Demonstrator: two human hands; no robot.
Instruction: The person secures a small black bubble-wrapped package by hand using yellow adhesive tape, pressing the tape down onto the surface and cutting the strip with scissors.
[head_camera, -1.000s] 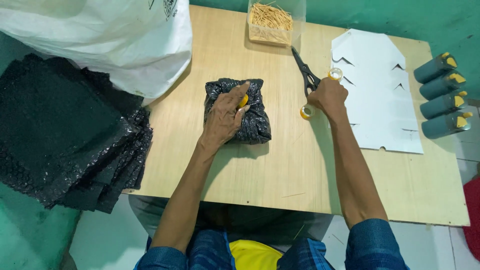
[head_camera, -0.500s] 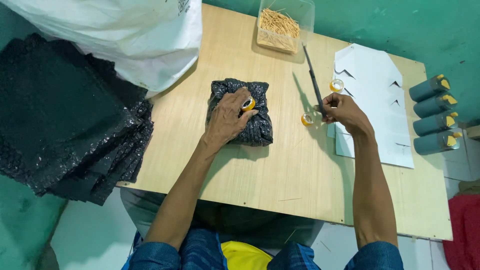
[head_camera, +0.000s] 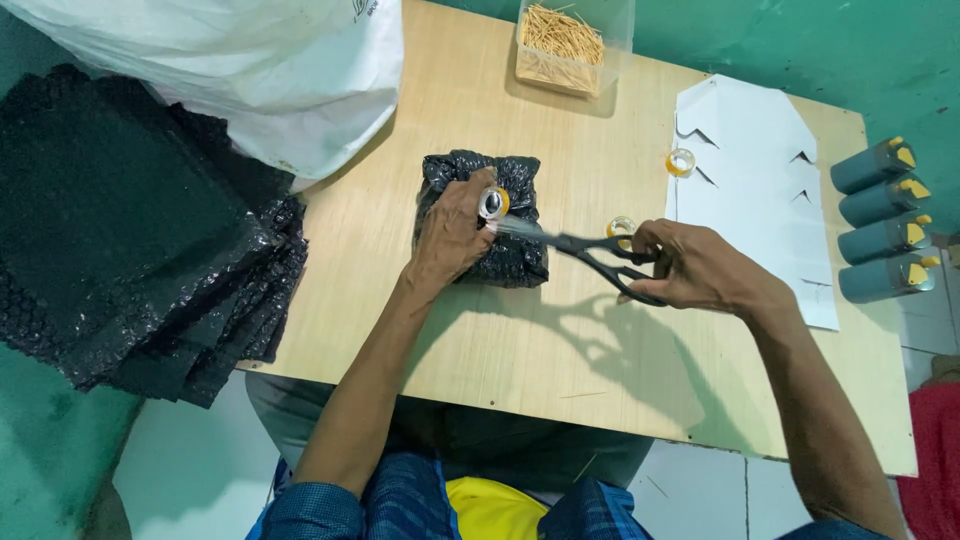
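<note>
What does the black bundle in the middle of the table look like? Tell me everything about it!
The black bundle is a squarish parcel wrapped in crinkly, shiny black bubble wrap, with its folds bunched along the top edge. It lies flat on the wooden table, near the middle. The left hand rests on top of it, pressing it down and holding a small roll of tape against it. The tips of the scissors, held in the right hand, reach over its right side, by the tape.

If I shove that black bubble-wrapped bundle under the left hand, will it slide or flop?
The black bubble-wrapped bundle looks squat and flat-based, so it would probably slide on the smooth wooden table rather than tip. Its wrap looks soft, likely yielding under the left hand.
</note>
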